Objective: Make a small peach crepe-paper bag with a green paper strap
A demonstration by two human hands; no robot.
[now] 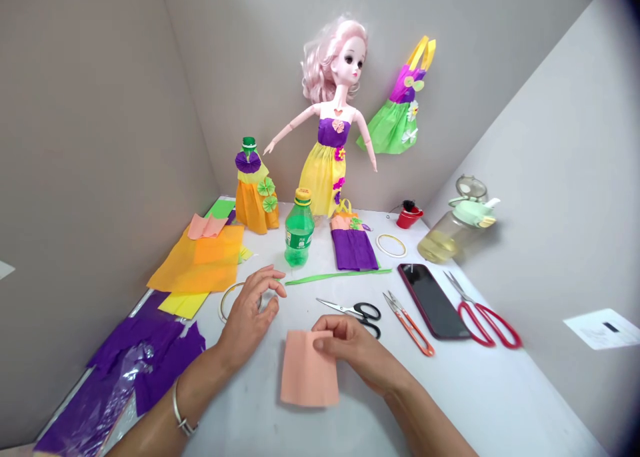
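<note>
Between thumb and fingers, my right hand pinches the top right corner of a peach piece of crepe paper, a small rectangle hanging just above the table. To the left, my left hand has its fingers loosely bent and apart, with nothing in them. It hovers beside a ring of tape, which it partly covers. Small black-handled scissors lie right behind my right hand, which hides part of one handle loop. A thin green strip stretches across the table beyond both hands.
Orange paper and purple paper lie at left. A green bottle, dressed doll and purple-peach dress stand or lie behind. At right are orange snips, a phone, red scissors and a tilted cup.
</note>
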